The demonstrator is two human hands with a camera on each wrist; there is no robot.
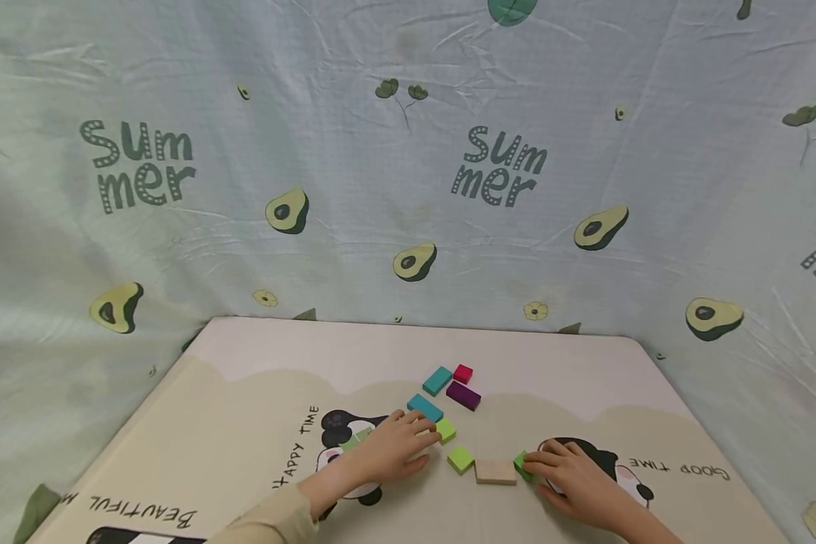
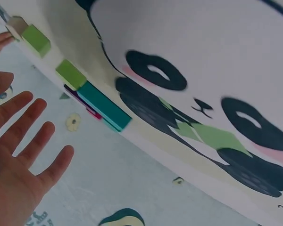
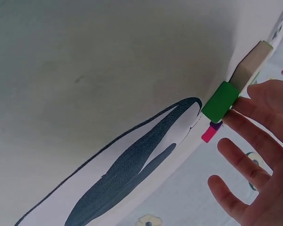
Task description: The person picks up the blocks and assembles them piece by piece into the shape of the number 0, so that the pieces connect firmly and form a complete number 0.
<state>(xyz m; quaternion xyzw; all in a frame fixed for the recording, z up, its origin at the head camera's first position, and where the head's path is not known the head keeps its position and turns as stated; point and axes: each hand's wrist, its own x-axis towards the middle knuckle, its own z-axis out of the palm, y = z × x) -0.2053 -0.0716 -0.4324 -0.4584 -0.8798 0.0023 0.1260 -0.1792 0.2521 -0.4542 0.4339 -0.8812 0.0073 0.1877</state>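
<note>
In the head view, my left hand (image 1: pixel 396 447) hovers with spread fingers beside a lime green block (image 1: pixel 446 431) and a blue block (image 1: pixel 425 408). The left wrist view shows that palm with nothing in it. My right hand (image 1: pixel 578 480) touches a green block (image 1: pixel 520 465) with its fingertips; the right wrist view has the index and middle fingers against the green block (image 3: pixel 220 102), barely bent. That block meets the end of a plain wooden block (image 1: pixel 495 473). A second lime green block (image 1: pixel 460 459) lies at the wooden block's other end.
Farther back on the table (image 1: pixel 245 423) lie a teal block (image 1: pixel 438 381), a purple block (image 1: pixel 463 395) and a small red block (image 1: pixel 462 373). The tabletop carries printed pandas and lettering. A printed curtain (image 1: pixel 353 166) hangs behind and along the sides.
</note>
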